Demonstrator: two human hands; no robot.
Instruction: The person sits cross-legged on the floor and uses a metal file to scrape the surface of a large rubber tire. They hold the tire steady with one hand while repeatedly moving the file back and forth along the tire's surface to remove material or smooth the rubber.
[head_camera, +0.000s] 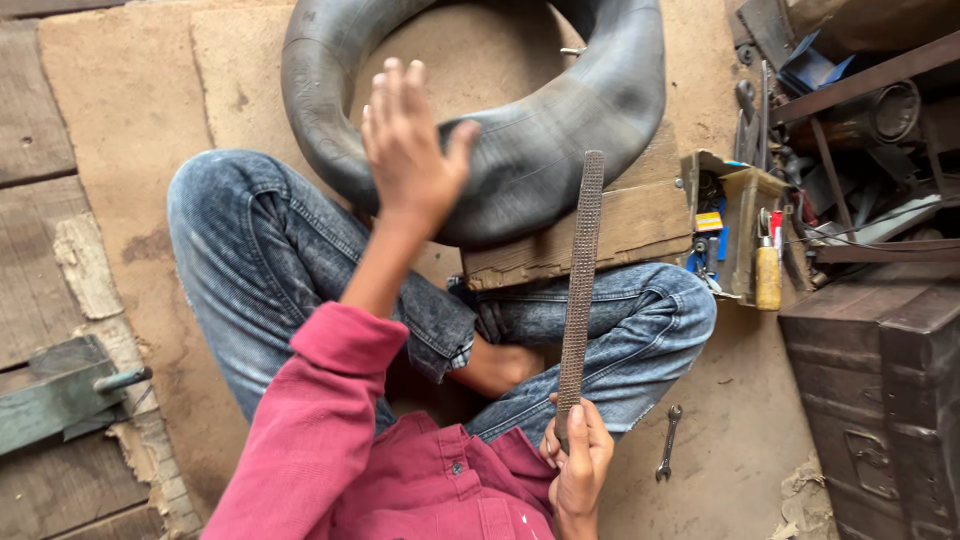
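Seated work on the floor, seen from above. Your left hand (408, 150) is raised at about 11 o'clock from your lap, fingers spread apart and flat, gripping nothing; it hovers over or rests against the near wall of the black inner tube (520, 150), though motion blur makes it impossible to tell whether palm and rubber touch. The tube lies across a wooden block (620, 235) just beyond your crossed knees. Your right hand (578, 462), low at about 5 o'clock, is closed around the bottom end of a long rasp (582, 270). The rasp's long axis runs nearly upright in the view, from 6 toward 12 o'clock, and its free tip lies over the tube's near wall, just to the right of your left hand. The left hand is therefore the nearer one to the tube; the right reaches it only through the rasp. A small wrench (667, 443) lies on the floor at 4 o'clock, and an open toolbox (740, 230) sits at 2 o'clock.
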